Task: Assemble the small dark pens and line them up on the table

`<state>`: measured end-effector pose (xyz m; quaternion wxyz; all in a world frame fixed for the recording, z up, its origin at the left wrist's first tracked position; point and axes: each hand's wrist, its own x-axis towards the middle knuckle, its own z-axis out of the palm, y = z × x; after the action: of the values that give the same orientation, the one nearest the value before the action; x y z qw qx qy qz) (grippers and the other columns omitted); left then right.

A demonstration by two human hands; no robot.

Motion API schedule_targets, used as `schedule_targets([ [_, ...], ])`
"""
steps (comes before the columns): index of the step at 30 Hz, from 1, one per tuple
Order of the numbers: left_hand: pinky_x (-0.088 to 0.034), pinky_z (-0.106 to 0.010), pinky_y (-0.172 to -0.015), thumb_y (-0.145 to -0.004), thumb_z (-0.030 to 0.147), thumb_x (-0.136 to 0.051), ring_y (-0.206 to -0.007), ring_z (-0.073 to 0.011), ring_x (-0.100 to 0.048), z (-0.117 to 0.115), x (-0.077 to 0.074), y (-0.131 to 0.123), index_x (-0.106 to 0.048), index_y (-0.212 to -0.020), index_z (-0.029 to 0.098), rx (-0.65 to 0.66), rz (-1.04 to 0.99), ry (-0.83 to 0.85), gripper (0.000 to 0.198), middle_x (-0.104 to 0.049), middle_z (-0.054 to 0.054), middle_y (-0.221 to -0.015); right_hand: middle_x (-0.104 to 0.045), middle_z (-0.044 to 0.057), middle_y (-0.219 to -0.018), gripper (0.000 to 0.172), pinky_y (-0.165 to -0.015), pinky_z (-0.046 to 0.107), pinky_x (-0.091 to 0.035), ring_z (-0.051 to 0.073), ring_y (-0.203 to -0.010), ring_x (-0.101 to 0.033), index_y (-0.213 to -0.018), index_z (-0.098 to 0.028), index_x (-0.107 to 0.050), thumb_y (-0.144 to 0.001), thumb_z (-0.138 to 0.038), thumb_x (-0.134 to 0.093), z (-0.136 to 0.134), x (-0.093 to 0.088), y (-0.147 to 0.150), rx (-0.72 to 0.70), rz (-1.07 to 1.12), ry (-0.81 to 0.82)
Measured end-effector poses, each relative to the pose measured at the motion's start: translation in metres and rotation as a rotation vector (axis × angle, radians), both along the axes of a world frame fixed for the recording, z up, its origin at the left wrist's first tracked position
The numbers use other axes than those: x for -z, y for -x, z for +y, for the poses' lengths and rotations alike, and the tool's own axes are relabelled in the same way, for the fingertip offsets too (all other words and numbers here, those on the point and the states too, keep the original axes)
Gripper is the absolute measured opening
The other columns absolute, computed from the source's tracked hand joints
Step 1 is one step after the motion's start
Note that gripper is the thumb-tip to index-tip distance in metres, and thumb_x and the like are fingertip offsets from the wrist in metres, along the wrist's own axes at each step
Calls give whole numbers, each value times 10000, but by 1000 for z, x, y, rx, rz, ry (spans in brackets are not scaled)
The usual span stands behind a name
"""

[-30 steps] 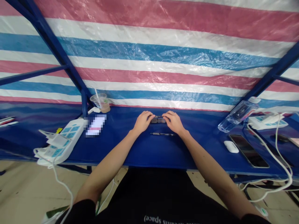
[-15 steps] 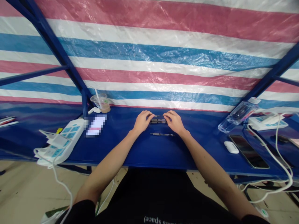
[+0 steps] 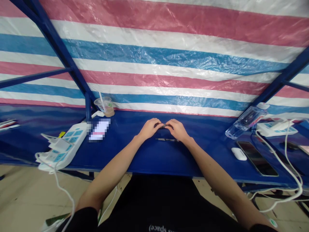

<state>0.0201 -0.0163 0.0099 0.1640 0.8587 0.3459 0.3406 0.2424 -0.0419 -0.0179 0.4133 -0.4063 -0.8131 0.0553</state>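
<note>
1 slim tool (image 3: 167,139), 1 phone (image 3: 257,158), 1 bottle (image 3: 248,120)

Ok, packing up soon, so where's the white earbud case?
In the head view, the white earbud case lies on the right side of the blue table, just left of the black smartphone and below the clear water bottle.

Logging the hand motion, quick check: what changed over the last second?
The left hand and right hand moved inward toward each other and closed on the small dark object, so much less of it shows between them. The slim pen-like tool below the hands stayed put, as did the plastic cup and water bottle.
</note>
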Motion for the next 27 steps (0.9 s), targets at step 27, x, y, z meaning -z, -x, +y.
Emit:
schedule_targets([
  [27, -488, -394, -959, -983, 266, -696, -1011, -235, -607, 2, -2, 3, -697, -1000, 222, -98, 18, -79, 47, -713, -40, -1030, -751, 66, -961, 110, -854, 369, -479, 245, -915, -638, -966, -232, -744, -1006, -224, -642, 6, -1, -7, 113, -89, 32],
])
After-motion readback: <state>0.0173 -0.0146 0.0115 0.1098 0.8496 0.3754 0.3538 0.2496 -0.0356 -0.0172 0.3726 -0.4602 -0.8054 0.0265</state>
